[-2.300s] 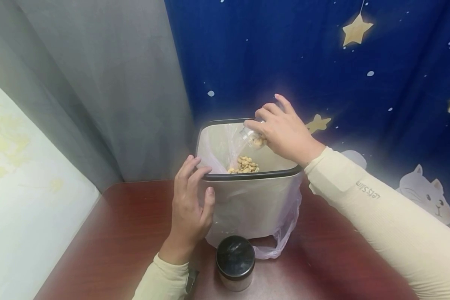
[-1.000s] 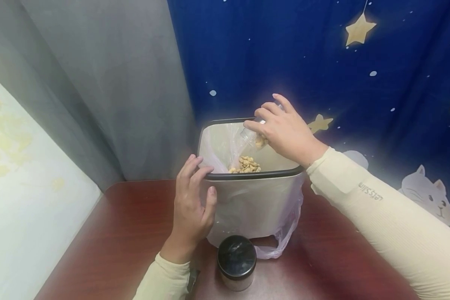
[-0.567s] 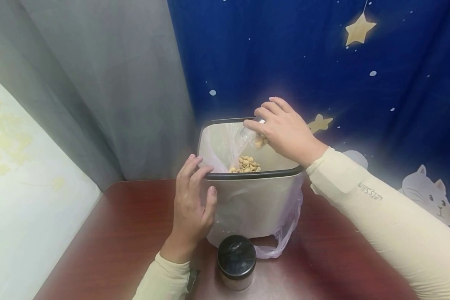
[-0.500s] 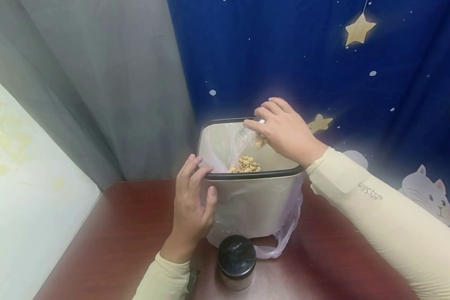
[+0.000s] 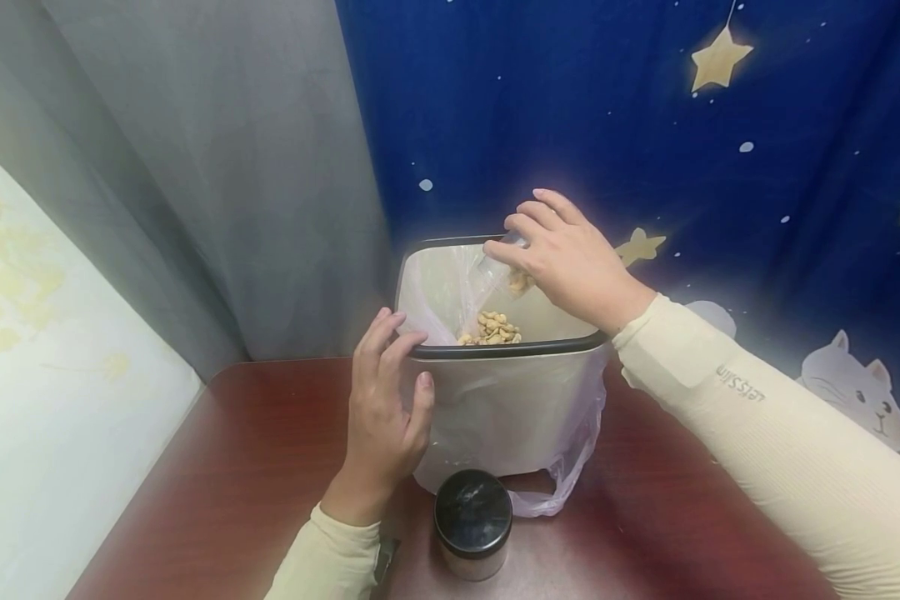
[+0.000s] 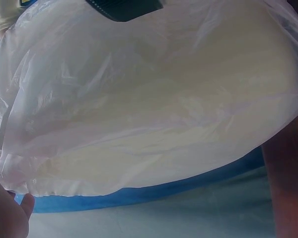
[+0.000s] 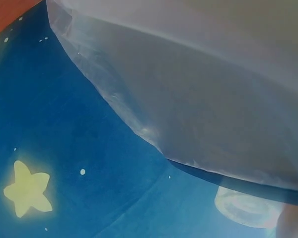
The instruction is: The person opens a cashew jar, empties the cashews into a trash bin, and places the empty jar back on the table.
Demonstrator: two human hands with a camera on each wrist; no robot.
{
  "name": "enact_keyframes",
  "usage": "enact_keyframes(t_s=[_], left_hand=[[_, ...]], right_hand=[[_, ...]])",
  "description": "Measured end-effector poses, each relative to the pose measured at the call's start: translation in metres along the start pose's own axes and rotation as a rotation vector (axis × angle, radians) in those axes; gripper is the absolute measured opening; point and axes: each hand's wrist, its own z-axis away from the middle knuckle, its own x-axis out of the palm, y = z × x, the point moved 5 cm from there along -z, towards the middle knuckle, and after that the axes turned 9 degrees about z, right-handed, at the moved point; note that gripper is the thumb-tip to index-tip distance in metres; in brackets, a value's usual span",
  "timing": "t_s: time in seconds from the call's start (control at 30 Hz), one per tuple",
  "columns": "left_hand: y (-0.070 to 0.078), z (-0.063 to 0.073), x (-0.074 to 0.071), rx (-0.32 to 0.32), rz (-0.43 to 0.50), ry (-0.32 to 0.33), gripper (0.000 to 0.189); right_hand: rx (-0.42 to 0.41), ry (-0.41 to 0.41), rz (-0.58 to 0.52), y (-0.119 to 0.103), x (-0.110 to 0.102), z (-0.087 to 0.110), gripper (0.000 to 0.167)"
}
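My right hand [image 5: 570, 258] grips a clear jar [image 5: 497, 268], tipped mouth-down to the left over a bin [image 5: 510, 353] with a black rim. Some cashews [image 5: 521, 285] are visible inside the jar. A pile of cashews [image 5: 497, 330] lies in the bin, on the thin plastic bag [image 5: 427, 325] lining it. At the bin's left rim rests my left hand [image 5: 382, 408], fingers fairly straight and thumb apart. In the right wrist view, the jar's base [image 7: 248, 208] shows beyond the bag. The left wrist view is mostly bag-covered bin wall [image 6: 164, 99].
In front of the bin, a second jar with a black lid [image 5: 473, 512] stands upright on the red-brown table [image 5: 270, 467]. A loose bag handle [image 5: 551, 500] hangs at the bin's lower right. Behind are a grey curtain [image 5: 210, 167] and a blue starry curtain [image 5: 570, 108].
My right hand has shifted slightly left and its fingers have moved on the tipped jar. The cashew pile looks much the same. My left hand stays at the rim.
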Motion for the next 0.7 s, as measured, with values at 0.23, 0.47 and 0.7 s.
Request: enact_keyframes(t_s=[0.23,0.47,0.7], left_hand=[[-0.0014,0.0006,0.0002,-0.005,-0.002,0.000,0.041],[-0.0025,0.0008,0.0004,-0.001,0.001,0.002,0.041],[-0.0039,0.0015,0.0007,-0.005,-0.001,0.001,0.041]], right_hand=[[0.007,0.011,-0.006,0.0001,-0.0008,-0.0005,0.060],[0.015,0.016,-0.004,0.0008,-0.0001,-0.0002,0.060],[0.023,0.004,0.009,0.0015,0.0007,-0.0005,0.057]])
